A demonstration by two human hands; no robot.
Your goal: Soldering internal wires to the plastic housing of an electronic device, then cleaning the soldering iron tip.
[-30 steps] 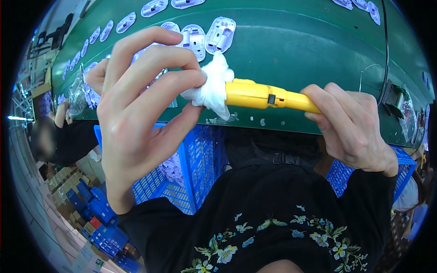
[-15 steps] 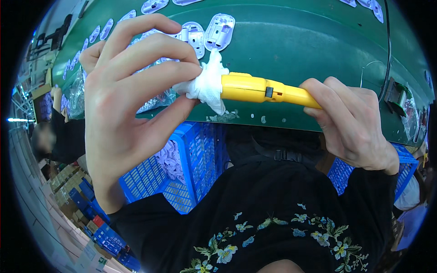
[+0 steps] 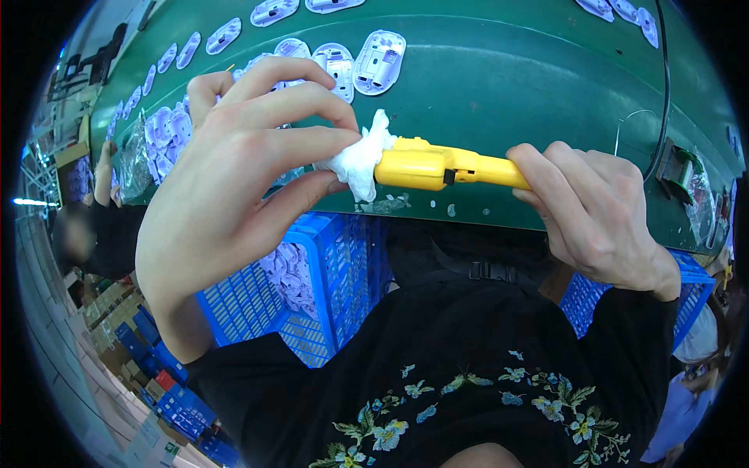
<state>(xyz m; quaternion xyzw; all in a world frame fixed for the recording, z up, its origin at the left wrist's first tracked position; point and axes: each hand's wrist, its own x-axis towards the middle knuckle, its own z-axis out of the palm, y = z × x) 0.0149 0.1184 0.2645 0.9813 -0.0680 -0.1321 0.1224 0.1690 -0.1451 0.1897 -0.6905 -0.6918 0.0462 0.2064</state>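
Note:
In front of me, my left hand point(image 3: 250, 164) pinches a crumpled white cloth or tissue point(image 3: 359, 165) between thumb and fingertips. The cloth wraps round the left end of a yellow hand tool point(image 3: 417, 166), hiding its tip. This tool has a thick barrel, a slimmer tail and a small black part on its side. My right hand point(image 3: 601, 210) grips the slim tail with thumb and fingers. The tool lies nearly level, held above the near edge of the green worktop point(image 3: 499, 101).
White plastic shells point(image 3: 379, 62) lie in rows on the worktop's far and left parts. Blue crates point(image 3: 312, 265) stand below its edge, one containing white parts. A black cable point(image 3: 665, 93) runs down the right. Another person point(image 3: 101, 234) is at the far left.
The yellow tool has rolled slightly, turning its black part downward, and its barrel end has dropped a little. My left hand has shifted with the cloth and turned at the wrist.

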